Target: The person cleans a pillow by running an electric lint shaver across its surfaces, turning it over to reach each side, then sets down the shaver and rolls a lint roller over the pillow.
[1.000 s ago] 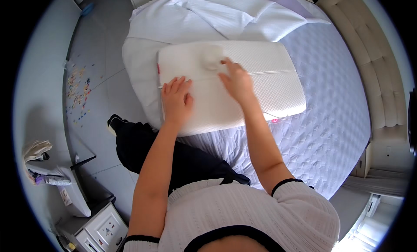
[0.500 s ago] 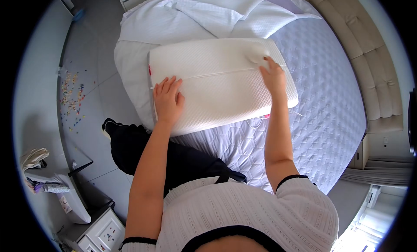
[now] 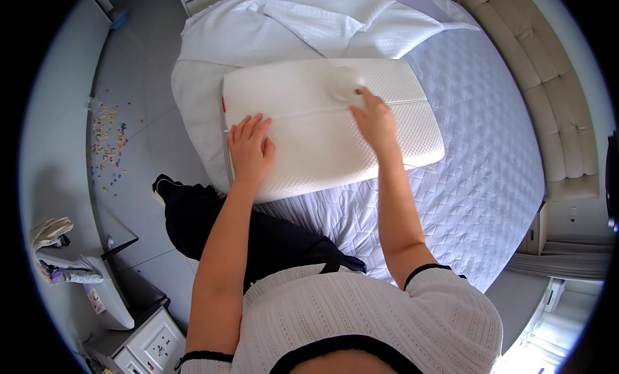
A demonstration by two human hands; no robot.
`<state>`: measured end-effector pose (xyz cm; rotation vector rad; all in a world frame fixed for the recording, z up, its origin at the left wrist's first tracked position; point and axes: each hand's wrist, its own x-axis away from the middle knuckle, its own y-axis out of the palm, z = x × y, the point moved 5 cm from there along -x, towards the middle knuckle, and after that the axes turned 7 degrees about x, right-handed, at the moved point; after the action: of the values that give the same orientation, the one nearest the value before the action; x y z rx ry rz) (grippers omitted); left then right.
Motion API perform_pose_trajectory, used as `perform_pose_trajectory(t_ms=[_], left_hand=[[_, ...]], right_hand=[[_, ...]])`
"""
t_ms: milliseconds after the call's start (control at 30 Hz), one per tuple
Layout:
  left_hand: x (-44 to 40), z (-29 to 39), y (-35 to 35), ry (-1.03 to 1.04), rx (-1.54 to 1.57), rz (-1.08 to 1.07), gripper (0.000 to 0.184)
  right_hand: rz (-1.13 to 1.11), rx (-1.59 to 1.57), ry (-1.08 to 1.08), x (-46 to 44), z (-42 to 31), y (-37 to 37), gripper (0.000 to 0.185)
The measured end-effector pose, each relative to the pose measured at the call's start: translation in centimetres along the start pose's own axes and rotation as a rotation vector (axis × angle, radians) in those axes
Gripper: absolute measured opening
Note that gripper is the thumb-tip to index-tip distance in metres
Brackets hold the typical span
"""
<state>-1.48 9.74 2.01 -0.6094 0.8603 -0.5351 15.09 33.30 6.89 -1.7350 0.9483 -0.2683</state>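
Observation:
A white textured pillow [image 3: 309, 148] lies on the bed, a seam running across it. My left hand [image 3: 250, 148] rests flat on its left part, fingers spread. Over the right part, my right hand [image 3: 375, 121] has its fingers closed on a round whitish object [image 3: 346, 84], blurred by motion, at the pillow's far half. What that object is cannot be made out. A thin cord shows beside the pillow's near right edge, and a small red tag [image 3: 224, 104] is on its left edge.
A crumpled white sheet [image 3: 303, 22] covers the bed's far side; the quilted mattress cover [image 3: 477, 116] reaches the beige headboard [image 3: 548, 84]. Small colourful pieces [image 3: 108, 142] lie scattered on the floor at left. A white cabinet [image 3: 151, 345] stands lower left.
My right hand and the round object moved right along the pillow, then back left to its middle right. The view shifted slightly. My left hand stays on the pillow.

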Motion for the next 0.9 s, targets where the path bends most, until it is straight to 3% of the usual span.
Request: perform_pose_trajectory(t_ms=[167,300,600,700,900], left_hand=[[0.0,0.2,-0.1,-0.002,-0.008,-0.017,0.041],[-0.1,0.3,-0.1,-0.013,-0.016,-0.029,0.042],[0.0,0.1,-0.1,0.001,-0.003,-0.001,0.042],[0.0,0.0,-0.1,0.003,0.002,0.002,0.042],[0.0,0.0,0.0,0.001,0.003,0.009,0.042]], right_hand=[[-0.117,-0.093,-0.121,2.9,-8.2,1.9,0.052],[-0.178,-0.054,-0.116,2.8,-8.3,1.6,0.055],[0.070,0.108,0.016,0.1,7.0,-3.9,0.046],[0.100,0.202,0.182,-0.1,11.4,-6.4,0.047],[0.102,0.291,0.303,0.3,13.2,-7.9,0.046]])
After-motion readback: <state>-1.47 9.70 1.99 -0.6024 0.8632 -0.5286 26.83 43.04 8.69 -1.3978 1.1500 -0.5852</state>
